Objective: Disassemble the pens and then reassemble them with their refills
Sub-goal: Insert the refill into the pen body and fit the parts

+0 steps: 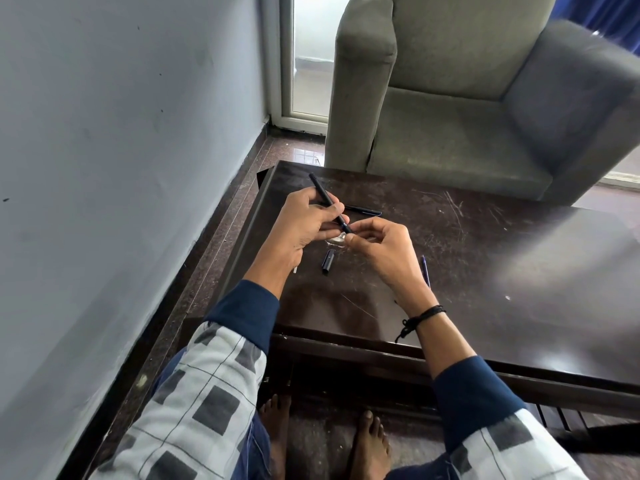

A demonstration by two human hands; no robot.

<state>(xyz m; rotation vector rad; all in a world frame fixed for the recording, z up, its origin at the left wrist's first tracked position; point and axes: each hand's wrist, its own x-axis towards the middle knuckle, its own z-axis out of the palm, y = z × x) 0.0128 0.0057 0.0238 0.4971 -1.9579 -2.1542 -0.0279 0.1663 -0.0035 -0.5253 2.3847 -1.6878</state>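
Head view looks down on a slim black plastic pen barrel (323,194) held above the dark scratched wooden tabletop (485,271), its long axis slanting from far-left down to near-right. The left hand (304,220) grasps it around the middle, fingers curled over the shaft, so the far end sticks out free beyond the knuckles. The barrel's near end points straight at the right hand (384,251), which meets it there with curled fingers, thumb and forefinger pinching at the tip; whether they hold a nose piece or the refill itself is hidden. Any pull or twist should therefore run along that slant, the right hand being the one at the working end. Both wrists hover clear of the surface, forearms converging from the near edge. Just below the two hands a short black pen cap (328,262) lies loose, another dark capped pen (365,210) rests beyond the knuckles, and a thin blue stick (426,271), probably a refill, lies partly behind the right wrist.
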